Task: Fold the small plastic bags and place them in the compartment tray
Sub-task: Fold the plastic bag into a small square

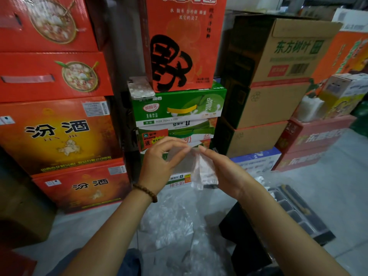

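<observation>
At the bottom centre of the frame, a heap of clear plastic bags [169, 222] lies on the floor. The dark compartment tray [298, 212] sits at lower right. In mid-frame, the left hand [159, 162] and right hand [225, 170] hold a small plastic bag [199, 168] in the air, fingertips pinching its top edge. Behind, a phone [141, 87] rests on a green carton [179, 106] among stacked boxes.

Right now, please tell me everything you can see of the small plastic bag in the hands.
The small plastic bag is thin, clear, crinkled film, held in the air before the stacked cartons. The left hand and the right hand pinch its top from either side; the lower part hangs loose and creased. Nothing else touches it.
</observation>
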Demonstrator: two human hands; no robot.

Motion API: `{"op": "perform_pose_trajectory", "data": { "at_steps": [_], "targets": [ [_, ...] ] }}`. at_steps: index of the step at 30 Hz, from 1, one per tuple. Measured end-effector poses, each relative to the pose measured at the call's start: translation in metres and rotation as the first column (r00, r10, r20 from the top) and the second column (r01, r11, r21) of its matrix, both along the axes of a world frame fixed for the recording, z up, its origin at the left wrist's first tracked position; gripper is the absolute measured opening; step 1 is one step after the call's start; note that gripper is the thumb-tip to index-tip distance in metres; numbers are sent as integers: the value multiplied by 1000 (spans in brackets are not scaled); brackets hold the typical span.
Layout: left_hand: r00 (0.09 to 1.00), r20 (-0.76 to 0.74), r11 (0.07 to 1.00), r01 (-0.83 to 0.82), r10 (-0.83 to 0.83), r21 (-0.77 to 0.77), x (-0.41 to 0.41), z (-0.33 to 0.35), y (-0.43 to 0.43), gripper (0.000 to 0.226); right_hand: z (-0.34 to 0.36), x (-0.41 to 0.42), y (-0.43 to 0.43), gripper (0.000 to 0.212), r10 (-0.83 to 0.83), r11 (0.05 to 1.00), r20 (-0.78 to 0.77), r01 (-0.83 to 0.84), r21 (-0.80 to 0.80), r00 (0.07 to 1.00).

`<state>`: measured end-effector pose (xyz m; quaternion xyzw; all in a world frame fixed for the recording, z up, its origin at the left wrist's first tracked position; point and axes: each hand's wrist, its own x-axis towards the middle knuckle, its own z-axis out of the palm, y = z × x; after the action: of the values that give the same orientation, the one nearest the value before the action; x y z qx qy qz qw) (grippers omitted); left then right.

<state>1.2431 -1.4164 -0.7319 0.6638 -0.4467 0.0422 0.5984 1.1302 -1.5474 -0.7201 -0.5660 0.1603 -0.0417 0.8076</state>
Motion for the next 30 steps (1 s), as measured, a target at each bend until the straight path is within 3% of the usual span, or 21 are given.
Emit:
{"op": "perform_pose_trajectory", "data": {
  "at_steps": [5, 10, 13, 17, 26, 30],
  "targets": [
    [986, -159, 999, -42, 43, 8, -1, 2, 0, 4, -3, -1, -7, 51, -81, 992, -1, 81, -93, 997],
    [958, -286, 999, 29, -17, 37, -3, 0, -3, 9, -5, -1, -8, 10, -216, 927, 86, 232, -295, 973],
    [939, -338, 996, 84, -67, 34, -4, -1, -4, 10, -5, 0, -8, 9, -243, 884, 118, 270, -382, 963],
    [906, -411, 992, 121, -102, 19, -3, -1, -4, 10, -3, -2, -5, 6, -227, 888, 184, 281, -364, 956],
    [826, -550, 990, 141, -126, -15, -3, 2, -4, 5, -3, 1, -5, 28, -233, 933, 229, 284, -222, 945],
    [765, -630, 976, 213, -134, 51, -7, 1, -3, 34, -5, 4, -3, 30, -309, 911, 257, 363, -195, 915]
  ]
}}
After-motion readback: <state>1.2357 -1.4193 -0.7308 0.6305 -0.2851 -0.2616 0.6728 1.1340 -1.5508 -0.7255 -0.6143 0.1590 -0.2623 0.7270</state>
